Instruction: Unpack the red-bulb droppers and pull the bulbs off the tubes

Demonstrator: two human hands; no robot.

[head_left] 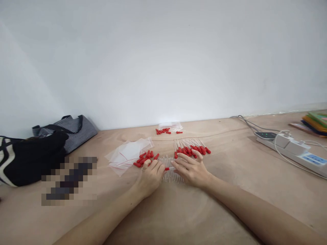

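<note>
My left hand (151,178) is closed around a red rubber dropper bulb (167,168), whose end shows past the fingertips. Facing it, my right hand (192,171) pinches a thin clear dropper tube (171,168) that meets the bulb's end; how far it sits inside I cannot tell. Beneath both hands lies a row of clear tubes (166,177), partly covered by my fingers. Loose red bulbs (145,157) are heaped just beyond my left hand. Past my right hand, droppers with red bulbs fitted (190,149) lie side by side, bulbs toward me.
Clear zip bags (126,153) lie left of the bulbs. Farther back, more red bulbs (162,131) rest by another bag (170,126) near the wall. A power strip (304,156) with cables is at right, a black bag (35,160) and striped bag (81,132) at left.
</note>
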